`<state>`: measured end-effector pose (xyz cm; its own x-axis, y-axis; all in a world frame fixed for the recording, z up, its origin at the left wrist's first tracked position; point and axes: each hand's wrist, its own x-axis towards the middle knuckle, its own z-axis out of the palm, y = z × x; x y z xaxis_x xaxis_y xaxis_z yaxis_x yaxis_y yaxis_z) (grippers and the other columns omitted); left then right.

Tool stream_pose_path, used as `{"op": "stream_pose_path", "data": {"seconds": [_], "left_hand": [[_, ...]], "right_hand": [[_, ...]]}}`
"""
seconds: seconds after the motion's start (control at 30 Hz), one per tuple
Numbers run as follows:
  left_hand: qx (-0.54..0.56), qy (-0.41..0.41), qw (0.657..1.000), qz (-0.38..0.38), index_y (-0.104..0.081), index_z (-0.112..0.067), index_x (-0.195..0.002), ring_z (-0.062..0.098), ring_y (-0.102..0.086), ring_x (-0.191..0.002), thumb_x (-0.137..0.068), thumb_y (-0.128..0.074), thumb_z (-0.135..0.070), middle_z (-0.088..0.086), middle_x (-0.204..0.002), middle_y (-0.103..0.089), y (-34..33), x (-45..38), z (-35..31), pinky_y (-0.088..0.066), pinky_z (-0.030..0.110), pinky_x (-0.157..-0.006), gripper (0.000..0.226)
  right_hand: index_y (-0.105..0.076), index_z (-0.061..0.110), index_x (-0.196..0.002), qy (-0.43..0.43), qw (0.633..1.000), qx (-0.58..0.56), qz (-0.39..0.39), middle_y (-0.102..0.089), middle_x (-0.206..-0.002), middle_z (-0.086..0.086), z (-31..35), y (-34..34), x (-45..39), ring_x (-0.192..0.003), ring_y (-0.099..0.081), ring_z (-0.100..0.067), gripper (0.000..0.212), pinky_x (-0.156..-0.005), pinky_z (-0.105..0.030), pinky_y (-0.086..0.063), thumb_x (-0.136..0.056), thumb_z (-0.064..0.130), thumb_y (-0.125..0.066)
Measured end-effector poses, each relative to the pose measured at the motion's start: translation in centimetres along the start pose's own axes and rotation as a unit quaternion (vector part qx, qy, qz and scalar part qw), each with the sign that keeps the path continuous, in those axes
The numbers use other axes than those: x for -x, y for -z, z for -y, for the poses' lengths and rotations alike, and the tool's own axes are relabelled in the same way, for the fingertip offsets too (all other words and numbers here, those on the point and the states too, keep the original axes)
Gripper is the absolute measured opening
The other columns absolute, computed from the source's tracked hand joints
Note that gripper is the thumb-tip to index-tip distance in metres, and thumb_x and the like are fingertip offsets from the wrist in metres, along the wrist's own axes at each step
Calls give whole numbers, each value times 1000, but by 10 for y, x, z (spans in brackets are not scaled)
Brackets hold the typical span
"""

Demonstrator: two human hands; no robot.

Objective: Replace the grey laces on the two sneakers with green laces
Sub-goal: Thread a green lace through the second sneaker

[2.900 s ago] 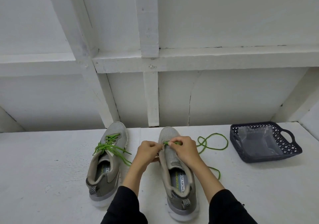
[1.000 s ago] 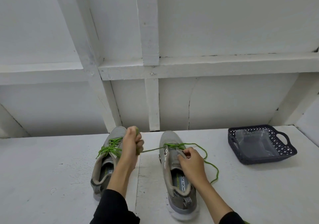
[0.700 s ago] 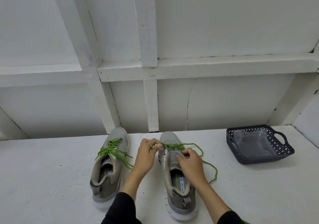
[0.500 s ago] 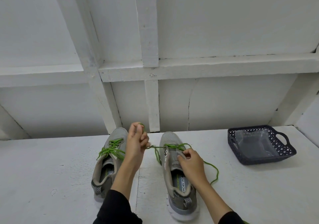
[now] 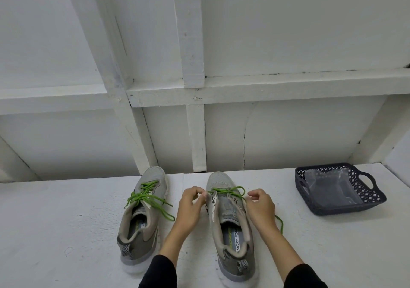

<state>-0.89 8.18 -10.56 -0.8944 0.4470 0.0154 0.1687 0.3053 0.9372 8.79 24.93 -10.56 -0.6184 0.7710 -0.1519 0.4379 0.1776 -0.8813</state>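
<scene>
Two grey sneakers stand side by side on the white table, toes pointing away from me. The left sneaker carries a green lace threaded through its eyelets, its ends loose. The right sneaker has a green lace crossing only its front eyelets. My left hand pinches that lace at the shoe's left edge. My right hand holds the lace at the shoe's right edge, and a loose end trails past my right wrist.
A dark blue perforated basket with a clear plastic bag inside sits at the back right of the table. A white panelled wall rises directly behind the shoes.
My left hand, which had pulled the lace up and to the left, has come back down to the right sneaker's left edge. My right hand has shifted from the tongue to the shoe's right side.
</scene>
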Motion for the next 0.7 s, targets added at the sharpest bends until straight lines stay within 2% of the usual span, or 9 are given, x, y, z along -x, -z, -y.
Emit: {"op": "stream_pose_path", "data": {"seconds": [0.07, 0.1, 0.17, 0.23, 0.3, 0.47, 0.6, 0.7], "left_hand": [[146, 70, 987, -22, -59, -11, -85, 13, -62, -96, -98, -53, -17, -3, -96, -70, -4, 0, -7, -46, 19, -86, 16], [234, 106, 966, -38, -55, -9, -85, 17, -66, -97, -99, -50, -14, 0, -98, -73, -5, -2, -9, -49, 27, -88, 16], [389, 168, 903, -72, -49, -10, -88, 22, -68, -95, -102, -43, -12, 6, -101, -74, -5, -5, -15, -51, 36, -88, 15], [487, 188, 846, -110, -48, -11, -91, 24, -67, -93, -103, -38, -12, 8, -100, -71, -1, -7, -19, -52, 38, -86, 16], [523, 179, 821, -141, -48, -11, -88, 22, -64, -88, -104, -37, -12, 6, -91, -62, 6, -8, -23, -52, 39, -81, 19], [470, 148, 846, -205, -44, -18, -87, 12, -50, -68, -106, -33, -19, -2, -76, -48, 19, -16, -30, -47, 32, -74, 22], [478, 139, 834, -238, -40, -17, -86, 12, -40, -63, -106, -30, -15, 0, -75, -43, 22, -23, -35, -42, 28, -65, 22], [457, 161, 840, -244, -40, -15, -89, 12, -42, -63, -106, -28, -13, 1, -76, -44, 19, -23, -32, -45, 28, -64, 21]], "right_hand": [[-65, 16, -100, 8, 997, 77, 26, -62, -105, -8, -13, -6, -5, -106, -53, -29, 13, -90, -33, -41, -89, 15, -58], [-66, 19, -97, 14, 995, 97, 37, -65, -103, -6, -16, -9, -6, -106, -54, -30, 12, -91, -34, -42, -90, 16, -57], [-63, 25, -82, 21, 995, 96, 34, -68, -93, 0, -18, -11, -6, -100, -56, -29, 13, -85, -37, -45, -91, 19, -57], [-58, 29, -71, 15, 997, 71, 13, -66, -83, 5, -18, -9, -6, -93, -56, -27, 22, -77, -36, -45, -91, 21, -55], [-56, 29, -68, 5, 999, 35, -4, -64, -78, 5, -13, -4, -5, -88, -56, -25, 26, -72, -34, -42, -92, 18, -54], [-62, 17, -75, 18, 1000, 0, -24, -65, -81, -1, -4, 1, -8, -86, -58, -23, 19, -68, -30, -37, -93, 12, -57], [-59, 26, -68, 6, 999, 7, -43, -66, -81, 3, -4, -1, -10, -87, -58, -22, 27, -71, -33, -41, -92, 13, -58], [-57, 28, -64, -8, 998, 11, -54, -64, -76, 5, -5, -1, -10, -89, -58, -25, 33, -72, -35, -42, -92, 12, -57]]}}
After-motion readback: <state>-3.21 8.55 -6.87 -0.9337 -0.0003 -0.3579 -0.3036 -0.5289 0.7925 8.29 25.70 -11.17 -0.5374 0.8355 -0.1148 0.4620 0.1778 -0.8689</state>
